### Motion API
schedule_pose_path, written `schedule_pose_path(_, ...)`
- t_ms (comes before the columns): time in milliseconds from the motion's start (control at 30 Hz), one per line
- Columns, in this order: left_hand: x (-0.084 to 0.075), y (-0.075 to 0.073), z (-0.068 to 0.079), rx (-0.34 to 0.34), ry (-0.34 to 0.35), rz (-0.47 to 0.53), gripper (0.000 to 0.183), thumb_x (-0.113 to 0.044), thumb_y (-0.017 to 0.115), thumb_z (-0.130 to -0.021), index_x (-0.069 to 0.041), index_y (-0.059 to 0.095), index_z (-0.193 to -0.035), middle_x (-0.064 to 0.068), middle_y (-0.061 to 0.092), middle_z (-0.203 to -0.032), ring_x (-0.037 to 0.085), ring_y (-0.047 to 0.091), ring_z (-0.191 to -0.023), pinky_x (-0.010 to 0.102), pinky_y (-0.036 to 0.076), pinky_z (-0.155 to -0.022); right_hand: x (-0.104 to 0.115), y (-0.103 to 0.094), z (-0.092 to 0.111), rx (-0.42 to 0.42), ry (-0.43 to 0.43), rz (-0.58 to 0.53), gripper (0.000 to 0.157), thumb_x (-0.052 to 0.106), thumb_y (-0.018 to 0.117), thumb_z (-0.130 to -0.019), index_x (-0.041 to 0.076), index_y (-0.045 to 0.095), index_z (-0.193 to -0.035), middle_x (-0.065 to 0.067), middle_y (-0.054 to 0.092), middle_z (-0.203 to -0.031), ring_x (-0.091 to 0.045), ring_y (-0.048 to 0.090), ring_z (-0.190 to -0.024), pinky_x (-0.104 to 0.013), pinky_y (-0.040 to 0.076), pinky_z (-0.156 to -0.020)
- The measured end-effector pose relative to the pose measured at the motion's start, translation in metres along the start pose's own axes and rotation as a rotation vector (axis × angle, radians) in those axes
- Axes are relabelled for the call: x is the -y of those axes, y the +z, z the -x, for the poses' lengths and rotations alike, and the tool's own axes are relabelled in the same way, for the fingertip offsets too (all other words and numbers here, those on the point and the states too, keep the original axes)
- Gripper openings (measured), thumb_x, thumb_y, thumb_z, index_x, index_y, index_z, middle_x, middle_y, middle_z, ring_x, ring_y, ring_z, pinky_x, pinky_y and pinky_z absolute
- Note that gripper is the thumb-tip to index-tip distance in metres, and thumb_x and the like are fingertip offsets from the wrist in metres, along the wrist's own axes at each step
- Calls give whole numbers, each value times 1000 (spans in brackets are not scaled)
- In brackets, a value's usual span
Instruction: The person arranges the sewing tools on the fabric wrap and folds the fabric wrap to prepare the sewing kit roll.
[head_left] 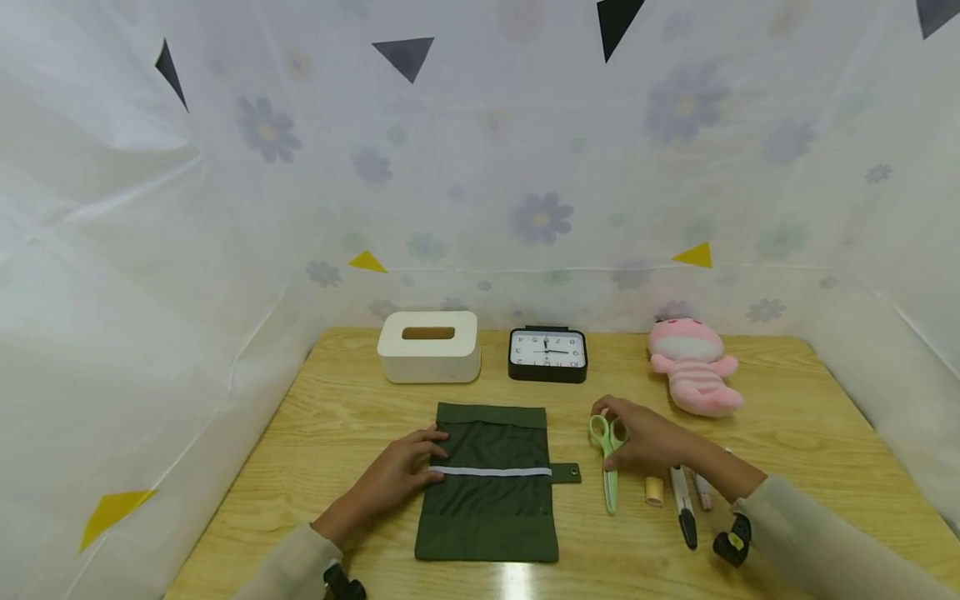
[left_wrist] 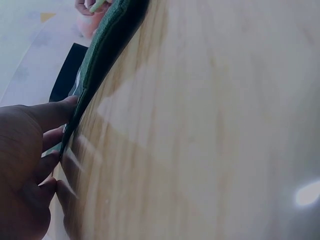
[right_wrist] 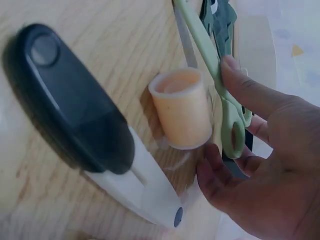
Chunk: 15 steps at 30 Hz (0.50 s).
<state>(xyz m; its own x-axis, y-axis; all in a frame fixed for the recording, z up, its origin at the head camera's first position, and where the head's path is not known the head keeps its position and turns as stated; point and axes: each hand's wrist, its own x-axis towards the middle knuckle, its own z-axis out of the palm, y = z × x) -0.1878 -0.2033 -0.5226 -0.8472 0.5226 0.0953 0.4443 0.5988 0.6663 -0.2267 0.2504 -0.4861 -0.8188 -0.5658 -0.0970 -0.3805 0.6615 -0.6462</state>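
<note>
A dark green fabric pouch (head_left: 487, 533) with a white band across it lies spread on the table, its snap tab pointing right. My left hand (head_left: 397, 467) rests on the pouch's left edge, thumb and fingertips touching the cloth; the left wrist view shows the thumb (left_wrist: 57, 111) at that edge. To the right of the pouch, my right hand (head_left: 645, 433) pinches light green scissors (head_left: 611, 492) near the handle loops, tips pointing toward me. Close below that hand stand a pale orange spool (right_wrist: 182, 112) and a slim white-and-black tool (right_wrist: 80, 110).
Behind the pouch are a white tissue box (head_left: 427, 358) and a black alarm clock (head_left: 547, 354), its numerals upside down. A pink plush toy (head_left: 693, 367) lies at the back right. A thin pen-like item (head_left: 703, 493) lies partly under the right forearm. White sheeting (head_left: 465, 167) surrounds the table.
</note>
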Motion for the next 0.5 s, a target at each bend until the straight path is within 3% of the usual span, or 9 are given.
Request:
schedule_pose_path(300,-2,1,0,-30,29,-14,17,-18,80,-90,-14,73,-106,8,57,-146,37,40,-147,56,38,-115,-2,-9,1,-58,19,-62,67,24,89,-83,13,49,-136,-19,61,-124,-24,59,-97,-39,50,-78)
schedule_pose_path(500,-4,0,0,-50,59,-69,16,-16,81,-89,-12,76,-104,10,58,-141,39,45,-142,56,41,-112,-5,-12,3,-64,-10,-158,57,21,82,-91,12,50,-137,-16,62,-116,-26,60,-100,-38,52,-77)
